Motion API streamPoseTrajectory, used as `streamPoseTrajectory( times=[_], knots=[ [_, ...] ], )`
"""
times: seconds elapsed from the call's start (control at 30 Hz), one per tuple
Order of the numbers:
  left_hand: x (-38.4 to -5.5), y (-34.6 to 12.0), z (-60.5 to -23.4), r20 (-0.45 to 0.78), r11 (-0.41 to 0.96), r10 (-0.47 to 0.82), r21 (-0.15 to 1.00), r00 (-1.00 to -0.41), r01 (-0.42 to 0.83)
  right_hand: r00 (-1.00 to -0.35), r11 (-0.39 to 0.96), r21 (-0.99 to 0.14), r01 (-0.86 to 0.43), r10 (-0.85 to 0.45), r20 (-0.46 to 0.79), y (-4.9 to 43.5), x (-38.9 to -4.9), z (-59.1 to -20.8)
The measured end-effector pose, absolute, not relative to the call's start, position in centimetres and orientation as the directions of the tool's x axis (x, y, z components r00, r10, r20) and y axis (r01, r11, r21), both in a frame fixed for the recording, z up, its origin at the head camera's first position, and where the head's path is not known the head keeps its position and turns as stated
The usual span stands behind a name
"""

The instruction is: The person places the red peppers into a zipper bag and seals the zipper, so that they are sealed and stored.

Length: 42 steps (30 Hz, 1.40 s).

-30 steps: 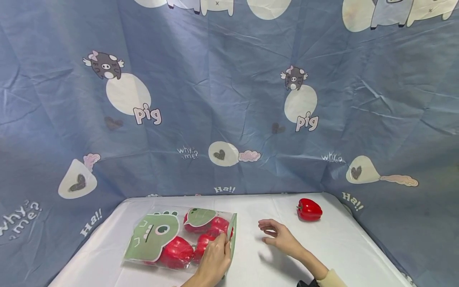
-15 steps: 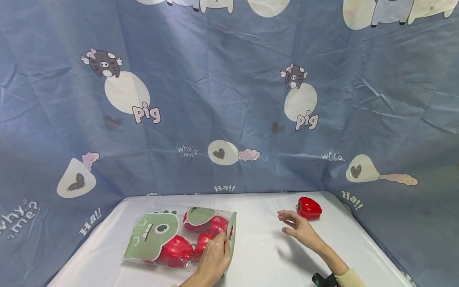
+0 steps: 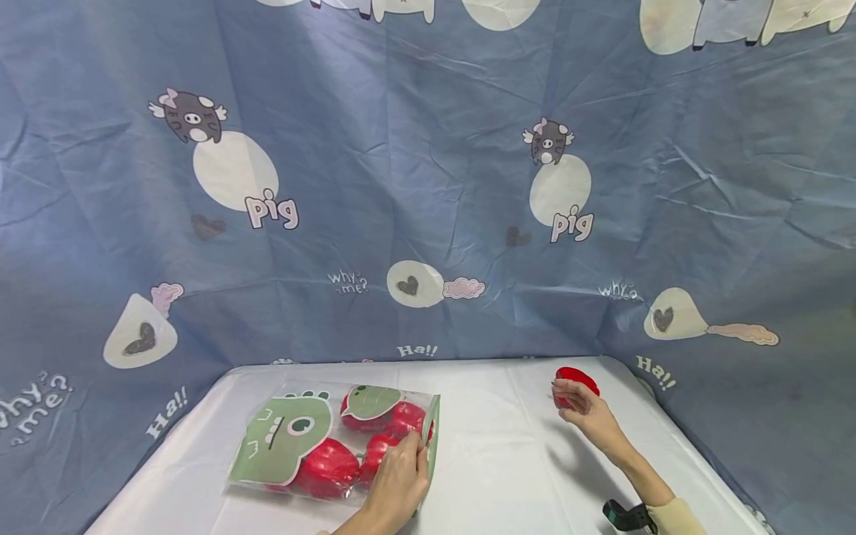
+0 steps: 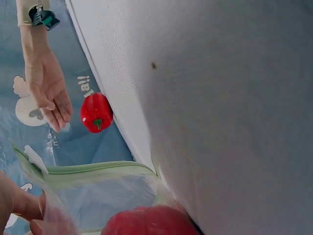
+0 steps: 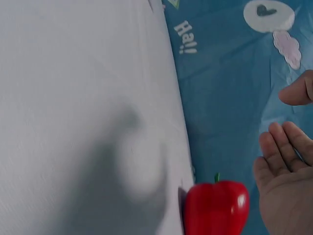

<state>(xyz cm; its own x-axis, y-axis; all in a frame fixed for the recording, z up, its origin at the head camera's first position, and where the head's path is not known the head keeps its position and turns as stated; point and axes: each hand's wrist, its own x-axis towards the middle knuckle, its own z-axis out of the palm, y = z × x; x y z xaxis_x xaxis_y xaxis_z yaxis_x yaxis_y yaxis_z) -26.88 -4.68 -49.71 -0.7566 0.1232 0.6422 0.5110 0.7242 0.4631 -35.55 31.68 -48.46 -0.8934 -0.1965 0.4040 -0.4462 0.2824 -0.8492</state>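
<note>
A clear zip bag [image 3: 277, 435] with a green cartoon monster print lies on the left of the table, several red bell peppers [image 3: 328, 469] inside it. My left hand [image 3: 397, 479] pinches the bag's open right edge; the left wrist view shows the green zip strip [image 4: 98, 169] and the mouth parted. At the back right sits one loose red bell pepper [image 3: 576, 377], its green stem toward the bag. My right hand [image 3: 595, 423] hovers just in front of that pepper, overlapping it in the head view, thumb apart from the fingers and nothing in them.
A white cloth covers the table [image 3: 495, 461]. Behind and beside it hangs a blue curtain [image 3: 428, 186] with pig prints. A dark band with a wrist camera [image 3: 628, 516] sits on the right wrist.
My right hand has moved right and away from the bag, over to the loose bell pepper. The left hand keeps its hold on the bag, which has stayed in place.
</note>
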Motion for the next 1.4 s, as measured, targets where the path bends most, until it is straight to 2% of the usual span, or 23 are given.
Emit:
streamPoseTrajectory(
  times=[0.2,0.4,1.17,1.4],
  knots=[
    [-26.9,-4.7,-49.7,0.641,0.723,0.127,0.463,-0.757,0.513,-0.931,0.385,-0.852,-0.355,-0.067,0.358,33.4,-36.1,-48.1],
    [-26.9,-4.7,-49.7,0.645,0.724,0.126,0.46,-0.754,0.514,-0.935,0.443,-0.84,-0.314,0.012,0.355,34.9,-37.0,-48.1],
    [-27.0,-4.7,-49.7,0.635,0.717,0.129,0.47,-0.761,0.514,-0.981,0.442,-0.884,-0.154,0.036,0.189,37.8,-40.2,-50.4],
    [-26.9,-4.7,-49.7,0.635,0.717,0.133,0.469,-0.761,0.516,-0.998,0.463,-0.886,-0.032,0.038,0.057,38.0,-41.0,-50.8]
  ],
)
